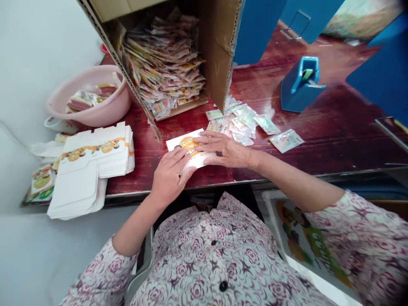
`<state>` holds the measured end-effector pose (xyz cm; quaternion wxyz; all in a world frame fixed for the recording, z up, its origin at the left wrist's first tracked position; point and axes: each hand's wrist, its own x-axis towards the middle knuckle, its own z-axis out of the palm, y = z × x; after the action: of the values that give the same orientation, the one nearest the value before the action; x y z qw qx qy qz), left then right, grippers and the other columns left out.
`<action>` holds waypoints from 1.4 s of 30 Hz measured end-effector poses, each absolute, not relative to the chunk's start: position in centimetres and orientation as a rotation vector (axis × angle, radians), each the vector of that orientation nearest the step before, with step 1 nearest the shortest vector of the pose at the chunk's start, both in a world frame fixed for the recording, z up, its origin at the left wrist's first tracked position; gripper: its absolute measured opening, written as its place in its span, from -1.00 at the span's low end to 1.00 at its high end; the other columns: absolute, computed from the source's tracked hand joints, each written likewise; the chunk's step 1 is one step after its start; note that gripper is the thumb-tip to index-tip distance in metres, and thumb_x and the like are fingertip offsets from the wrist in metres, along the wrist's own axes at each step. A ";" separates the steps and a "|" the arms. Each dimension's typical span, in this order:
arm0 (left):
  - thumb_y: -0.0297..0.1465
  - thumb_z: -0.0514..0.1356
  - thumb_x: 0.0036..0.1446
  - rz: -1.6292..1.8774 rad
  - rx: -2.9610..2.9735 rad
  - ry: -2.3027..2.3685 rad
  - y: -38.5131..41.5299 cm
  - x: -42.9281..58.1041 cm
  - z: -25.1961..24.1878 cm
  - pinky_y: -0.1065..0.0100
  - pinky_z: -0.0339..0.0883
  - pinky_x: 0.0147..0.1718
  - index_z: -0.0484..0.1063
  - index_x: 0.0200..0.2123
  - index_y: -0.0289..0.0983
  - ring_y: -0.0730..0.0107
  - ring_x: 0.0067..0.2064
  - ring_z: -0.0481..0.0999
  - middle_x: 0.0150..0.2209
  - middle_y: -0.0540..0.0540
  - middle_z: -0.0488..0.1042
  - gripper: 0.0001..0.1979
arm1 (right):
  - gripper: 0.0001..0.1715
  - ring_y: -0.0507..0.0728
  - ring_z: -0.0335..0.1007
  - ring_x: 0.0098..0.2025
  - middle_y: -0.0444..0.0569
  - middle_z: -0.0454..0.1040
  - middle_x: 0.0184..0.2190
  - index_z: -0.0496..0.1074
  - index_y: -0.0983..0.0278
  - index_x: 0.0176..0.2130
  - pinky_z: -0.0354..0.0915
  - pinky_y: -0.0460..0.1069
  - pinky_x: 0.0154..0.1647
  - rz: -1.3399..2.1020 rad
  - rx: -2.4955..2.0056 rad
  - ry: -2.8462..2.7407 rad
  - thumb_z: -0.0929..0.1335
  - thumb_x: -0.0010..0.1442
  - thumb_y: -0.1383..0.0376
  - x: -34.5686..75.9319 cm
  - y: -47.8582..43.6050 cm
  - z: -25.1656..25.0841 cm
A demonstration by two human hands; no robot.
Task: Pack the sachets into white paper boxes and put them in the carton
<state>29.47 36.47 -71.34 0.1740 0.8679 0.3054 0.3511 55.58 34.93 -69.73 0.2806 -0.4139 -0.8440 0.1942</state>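
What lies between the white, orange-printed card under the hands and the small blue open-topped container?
The head view shows the right hand on the card, then scattered small clear-plastic packets, then bare dark red tabletop before the container.

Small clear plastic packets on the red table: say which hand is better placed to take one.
Likely the right hand: it lies beside the packets, while the left hand is farther off, across the white printed cardboard.
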 end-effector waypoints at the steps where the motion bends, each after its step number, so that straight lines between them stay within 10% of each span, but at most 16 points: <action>1: -0.15 0.24 0.24 0.990 2.428 0.886 36.6 29.7 -71.1 -0.06 0.24 0.29 0.52 0.05 -0.09 0.09 0.22 0.46 0.14 -0.10 0.53 -0.65 | -0.51 0.23 0.04 0.42 -0.13 0.33 0.30 0.43 0.03 0.18 0.04 0.30 0.42 0.535 -1.105 -2.282 0.40 0.28 0.08 55.7 35.2 -69.7; 16: -0.45 0.08 0.35 0.960 2.661 1.008 35.4 30.4 -72.7 -0.09 0.08 0.36 0.32 0.27 -0.18 0.04 0.38 0.22 0.31 -0.19 0.33 -0.56 | -0.48 0.24 0.16 0.36 0.02 0.32 0.30 0.33 0.13 0.27 0.20 0.29 0.34 0.300 -1.278 -2.156 0.32 0.36 0.18 54.0 33.0 -70.7; 20: -0.49 0.03 0.34 0.807 2.848 1.018 35.3 29.3 -71.6 -0.02 0.18 0.35 0.23 0.30 -0.40 0.01 0.39 0.21 0.33 -0.39 0.26 -0.52 | -0.53 0.32 0.42 0.08 0.19 0.51 0.05 0.43 0.27 0.16 0.36 0.28 0.13 0.117 -1.517 -2.154 0.34 0.34 0.16 54.4 32.0 -69.4; 29: -0.57 0.09 0.20 0.571 3.092 0.934 36.2 29.7 -68.0 0.06 0.49 0.13 0.42 0.13 -0.53 0.00 0.14 0.54 0.13 -0.43 0.49 -0.57 | -0.84 0.11 0.46 -0.21 -0.05 0.54 -0.30 0.51 0.20 -0.25 0.40 0.04 -0.15 0.094 -1.351 -2.015 0.32 0.34 0.28 54.4 32.4 -68.5; 42: -0.58 0.15 0.16 0.630 2.832 0.924 37.2 29.0 -66.5 0.23 0.54 -0.15 0.45 -0.20 -0.32 0.24 -0.14 0.59 -0.16 -0.19 0.57 -0.84 | -0.81 0.08 0.44 -0.29 -0.08 0.53 -0.36 0.50 0.21 -0.32 0.35 0.02 -0.23 0.121 -1.308 -2.006 0.33 0.32 0.27 55.1 32.5 -70.2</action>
<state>28.95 37.17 -66.48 0.0486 0.9290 0.3032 0.2066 55.06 32.54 -70.17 0.3635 -0.5082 -0.7793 0.0471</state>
